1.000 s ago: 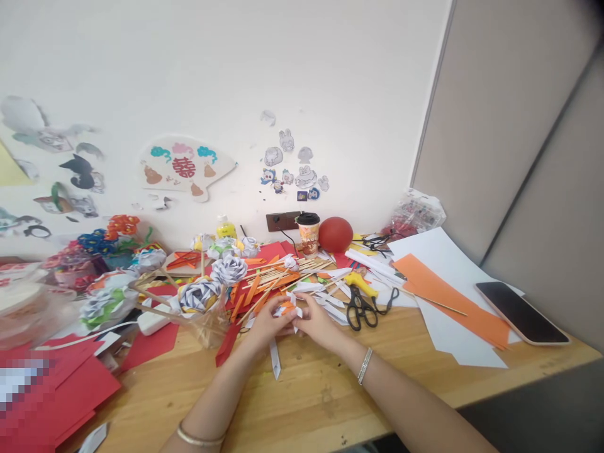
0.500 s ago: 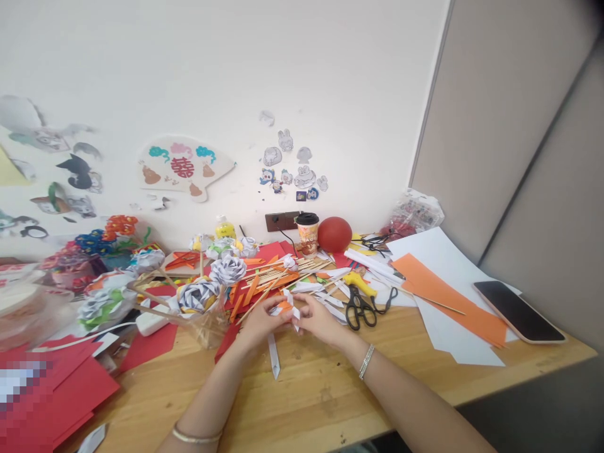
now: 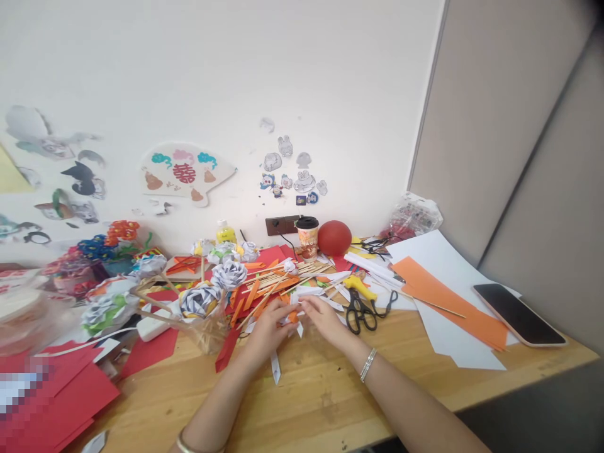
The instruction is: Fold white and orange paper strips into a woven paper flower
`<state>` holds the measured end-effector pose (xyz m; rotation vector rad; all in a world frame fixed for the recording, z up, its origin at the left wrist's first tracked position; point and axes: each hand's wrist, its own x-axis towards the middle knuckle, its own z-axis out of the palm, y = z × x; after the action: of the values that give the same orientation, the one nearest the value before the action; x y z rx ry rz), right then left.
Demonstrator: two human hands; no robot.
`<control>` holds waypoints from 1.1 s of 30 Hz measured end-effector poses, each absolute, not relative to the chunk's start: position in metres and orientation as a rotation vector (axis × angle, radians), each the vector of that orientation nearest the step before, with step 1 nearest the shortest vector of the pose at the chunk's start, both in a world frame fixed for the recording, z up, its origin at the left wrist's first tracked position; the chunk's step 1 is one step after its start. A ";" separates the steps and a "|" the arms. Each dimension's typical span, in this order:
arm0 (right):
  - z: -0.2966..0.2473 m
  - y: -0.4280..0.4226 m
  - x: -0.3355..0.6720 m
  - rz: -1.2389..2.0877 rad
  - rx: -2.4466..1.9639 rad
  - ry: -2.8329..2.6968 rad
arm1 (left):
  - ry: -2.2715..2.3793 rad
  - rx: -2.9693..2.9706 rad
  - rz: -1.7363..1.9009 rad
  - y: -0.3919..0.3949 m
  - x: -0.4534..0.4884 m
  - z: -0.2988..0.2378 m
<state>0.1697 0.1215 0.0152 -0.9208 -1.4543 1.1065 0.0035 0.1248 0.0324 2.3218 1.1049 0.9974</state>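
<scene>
My left hand (image 3: 272, 326) and my right hand (image 3: 325, 321) meet over the middle of the wooden table. Between their fingers is a small folded paper piece (image 3: 293, 316), white and orange; the left hand covers part of it. Both hands are closed on it with bent fingers, the right one pinching its upper right side. A white folded paper strip (image 3: 275, 367) lies on the wood just below my left hand. Right of my right hand rest scissors (image 3: 361, 314) with black handles, beside a yellow hot-glue gun (image 3: 359, 285).
Wooden sticks (image 3: 278, 277) and orange strips are heaped behind the hands. White paper roses (image 3: 201, 298) stand at left, near red sheets (image 3: 75, 402). A lidded cup (image 3: 308, 240) and a red balloon (image 3: 335, 238) stand at the wall. A phone (image 3: 519, 314) lies at right by orange paper (image 3: 453, 305).
My left hand has turned over the folded paper and now hides more of it. My right fingers have moved up to its top edge. The camera view has shifted slightly.
</scene>
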 end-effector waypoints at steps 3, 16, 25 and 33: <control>0.016 0.124 0.168 1.108 -0.856 -1.442 | 1.096 2.287 1.035 0.122 0.007 0.029; 0.019 0.121 0.167 1.066 -0.891 -1.399 | 1.156 2.212 1.176 0.115 0.011 0.036; 0.020 0.122 0.168 1.240 -0.756 -1.217 | 1.138 2.076 1.349 0.116 0.000 0.046; 0.020 0.118 0.168 1.226 -0.726 -1.341 | 1.070 1.608 1.209 0.131 -0.002 0.044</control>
<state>0.1684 0.1179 0.0204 -0.7262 -1.3411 1.2259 -0.0022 0.1306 0.0440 1.6084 1.0701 1.2093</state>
